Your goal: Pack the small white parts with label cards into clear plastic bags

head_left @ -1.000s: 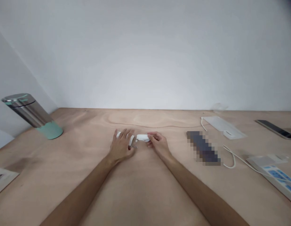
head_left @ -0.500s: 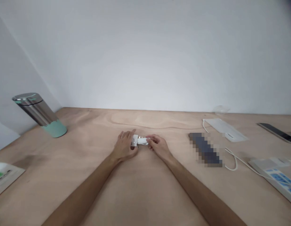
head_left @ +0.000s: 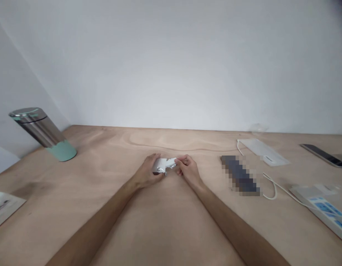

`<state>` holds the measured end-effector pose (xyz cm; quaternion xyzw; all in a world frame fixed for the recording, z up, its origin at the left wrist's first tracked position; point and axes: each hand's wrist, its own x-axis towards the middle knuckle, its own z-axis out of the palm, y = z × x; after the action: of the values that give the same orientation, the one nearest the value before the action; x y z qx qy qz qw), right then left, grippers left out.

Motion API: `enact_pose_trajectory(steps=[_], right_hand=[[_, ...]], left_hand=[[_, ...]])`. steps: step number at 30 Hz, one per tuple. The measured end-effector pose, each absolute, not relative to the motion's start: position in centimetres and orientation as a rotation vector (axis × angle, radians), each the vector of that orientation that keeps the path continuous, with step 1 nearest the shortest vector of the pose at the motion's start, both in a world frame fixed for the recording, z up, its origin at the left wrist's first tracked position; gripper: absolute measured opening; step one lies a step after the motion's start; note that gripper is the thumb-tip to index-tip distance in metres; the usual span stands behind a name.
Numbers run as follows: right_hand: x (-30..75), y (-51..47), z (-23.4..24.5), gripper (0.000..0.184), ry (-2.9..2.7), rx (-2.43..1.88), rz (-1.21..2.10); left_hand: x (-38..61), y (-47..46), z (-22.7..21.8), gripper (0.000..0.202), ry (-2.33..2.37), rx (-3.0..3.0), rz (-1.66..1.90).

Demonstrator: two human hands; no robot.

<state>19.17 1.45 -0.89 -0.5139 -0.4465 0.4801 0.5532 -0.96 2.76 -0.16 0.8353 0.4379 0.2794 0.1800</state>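
Observation:
Both of my hands meet at the middle of a wooden table (head_left: 171,218). My left hand (head_left: 147,171) is closed around a small white block-shaped object (head_left: 159,165) with a metal part on its near side. My right hand (head_left: 187,169) pinches a second small white piece (head_left: 171,162) that touches the block's right end. The two pieces are held just above the table. What the pieces are is too small to tell.
A steel tumbler with a mint-green base (head_left: 43,133) stands at the far left. A printed card (head_left: 4,207) lies at the left edge. To the right lie a blurred dark object (head_left: 239,173), a white flat device with a cable (head_left: 263,151), a power strip (head_left: 321,207) and a dark phone (head_left: 324,155).
My left hand went from lying spread over the white block to gripping it and lifting it. My right hand brought its white piece leftward until the two pieces touched.

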Motion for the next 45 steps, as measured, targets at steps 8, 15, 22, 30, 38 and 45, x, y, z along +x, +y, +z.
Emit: enact_pose_trajectory(steps=[8,15,22,30,38,45], right_hand=[[19.1,1.4,-1.7,0.035,-1.308,-1.181,1.165],[19.2,1.2,-1.2,0.029,-1.392,-1.200,1.173],[19.4,0.7,-0.5,0.026,-1.516,-1.200,1.135],[19.6,1.0,-0.8,0.027,-1.676,-1.121,1.018],[19.4,0.7,-0.7,0.027,-1.794,-1.098,1.007],[19.3,0.6,-0.6,0.026,-1.955,-0.958,0.877]], left_hand=[[0.8,1.8,0.1,0.052,1.376,2.295,0.873],[2.0,1.2,-0.2,0.046,1.435,2.268,0.930],[2.1,1.0,-0.1,0.033,1.474,2.252,0.950],[2.1,1.3,-0.4,0.027,1.436,2.314,0.941],[1.9,1.4,-0.7,0.021,1.465,2.358,0.869],[1.8,1.5,-0.7,0.030,1.457,2.436,0.797]])
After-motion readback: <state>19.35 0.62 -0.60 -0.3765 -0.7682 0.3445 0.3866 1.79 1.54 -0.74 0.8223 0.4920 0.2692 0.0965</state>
